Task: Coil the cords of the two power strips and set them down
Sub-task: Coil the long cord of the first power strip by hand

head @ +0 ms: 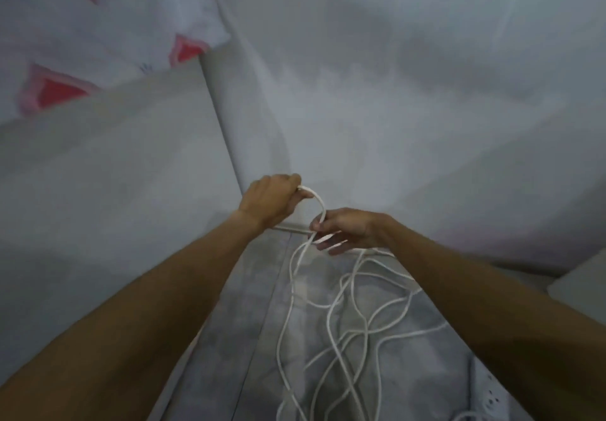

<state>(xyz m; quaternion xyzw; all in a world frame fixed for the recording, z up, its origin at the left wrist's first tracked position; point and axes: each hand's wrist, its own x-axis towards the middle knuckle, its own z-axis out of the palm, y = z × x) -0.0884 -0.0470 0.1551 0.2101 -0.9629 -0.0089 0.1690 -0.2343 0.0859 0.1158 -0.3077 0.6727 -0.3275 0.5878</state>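
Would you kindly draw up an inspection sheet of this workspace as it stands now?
Surface: creased grey fabric.
Job's things: cord, white, mostly in loose tangled loops; one power strip at the lower right edge, partly out of frame; a second is not seen.
Clutter: nothing seen.
Hands: left hand grips a cord loop; right hand pinches the cord just below.
Cables: only the cord, not yet coiled.
Surroundings: grey cushion; red-patterned cloth upper left.

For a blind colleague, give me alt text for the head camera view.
A person's left hand grips a loop of white cord while the right hand pinches it just below, above a grey surface. The rest lies tangled nearer the camera.
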